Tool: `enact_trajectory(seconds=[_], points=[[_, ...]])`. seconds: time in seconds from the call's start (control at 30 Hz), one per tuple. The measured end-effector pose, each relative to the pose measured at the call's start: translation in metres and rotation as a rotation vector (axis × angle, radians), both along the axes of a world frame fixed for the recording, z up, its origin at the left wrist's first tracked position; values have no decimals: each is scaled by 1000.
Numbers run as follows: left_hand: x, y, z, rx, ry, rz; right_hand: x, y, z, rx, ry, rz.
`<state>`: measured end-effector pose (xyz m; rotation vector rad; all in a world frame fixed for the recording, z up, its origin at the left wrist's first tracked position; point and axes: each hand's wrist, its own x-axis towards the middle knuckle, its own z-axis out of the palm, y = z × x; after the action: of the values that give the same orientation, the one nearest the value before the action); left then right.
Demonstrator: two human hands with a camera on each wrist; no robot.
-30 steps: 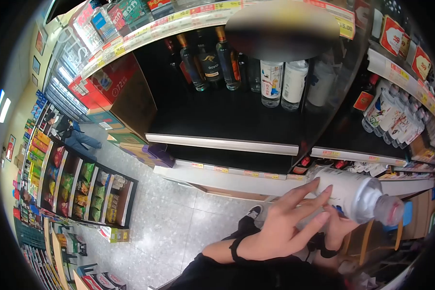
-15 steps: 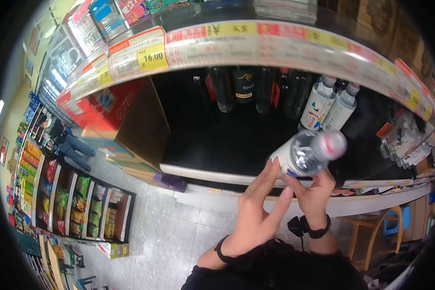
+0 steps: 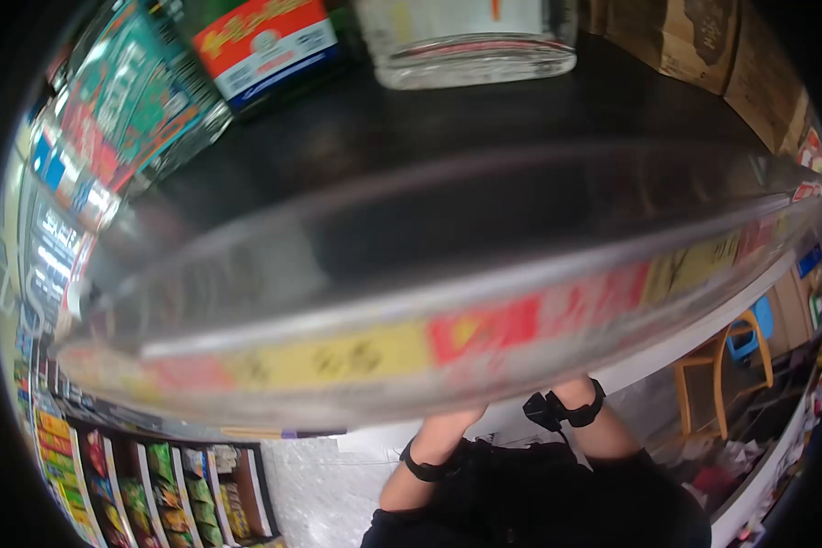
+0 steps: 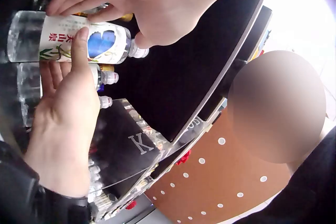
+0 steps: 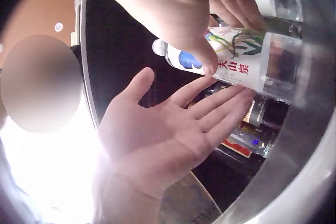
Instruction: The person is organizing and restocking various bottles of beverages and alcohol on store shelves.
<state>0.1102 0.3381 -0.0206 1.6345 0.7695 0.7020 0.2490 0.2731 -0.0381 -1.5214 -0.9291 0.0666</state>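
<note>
A clear water bottle with a white label and blue picture (image 4: 102, 44) is inside the dark shelf (image 4: 163, 71), lined up with other bottles. My right hand (image 4: 71, 103) grips it, thumb across the label and fingers behind. My left hand (image 5: 178, 119) has its fingers extended, their tips at the label's side. Beside the held bottle are similar white-labelled bottles (image 4: 29, 85). Dark bottles (image 5: 254, 111) stand on its other side. In the head view the upper shelf hides both hands and the bottle; only the strapped wrists (image 3: 434, 461) and sleeves show.
Just above my forearms juts the upper shelf's edge with price tags (image 3: 365, 356). On that shelf stand a glass bottle (image 3: 475, 55), other bottles and brown bags (image 3: 694, 36). A wooden chair (image 3: 717, 374) is to the right, snack racks (image 3: 146, 484) to the left.
Both hands have carried the bottle from in front of the shelves into the lower shelf. The left fingers have straightened beside it. The head view has come closer to the upper shelf.
</note>
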Motion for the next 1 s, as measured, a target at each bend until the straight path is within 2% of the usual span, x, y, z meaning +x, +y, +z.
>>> enact_trajectory(seconds=[0.03,0.07,0.13,0.2,0.27,0.37,0.47,0.53,0.6,0.67,0.73,0.8,0.87,0.9,0.93,0.97,1.0], points=[[2,-1,-2,0,1,0,-4,-3,14,-64,0,-17],[-33,-7,-13,-13,11,-30,-15,-7,24,-128,30,-69],[-54,-14,-26,-42,-7,-33,-23,-14,36,-195,51,-100],[-62,-12,-35,-74,-43,-76,-34,-27,39,-246,180,79],[-63,-14,-45,-108,-86,-114,-32,-29,29,-243,197,64],[-74,-16,-51,-139,-134,-113,-25,-23,-4,-213,115,241],[-93,-18,-58,-150,-197,-80,-17,-12,-10,-86,62,234],[-101,-22,-61,-184,-227,-59,-11,-8,-12,-109,33,222],[-91,-15,-61,-219,-262,-46,-5,-4,-14,-159,-48,198],[-78,-8,-58,-251,-294,-36,1,4,-23,-143,32,176],[-53,-4,-50,-284,-324,-29,20,12,-27,-230,-118,182],[34,33,-26,-314,-358,-18,24,19,-23,-156,-38,135],[51,33,-21,-336,-398,-15,23,14,-5,-37,133,246],[52,24,-13,-351,-415,-22,23,1,22,-261,231,334],[22,-8,11,-315,-239,-61,-13,-33,30,-123,208,201],[42,10,8,-275,-235,-63,5,-13,13,-85,298,258],[49,2,6,-229,-237,-77,11,-20,-3,-35,381,308]])
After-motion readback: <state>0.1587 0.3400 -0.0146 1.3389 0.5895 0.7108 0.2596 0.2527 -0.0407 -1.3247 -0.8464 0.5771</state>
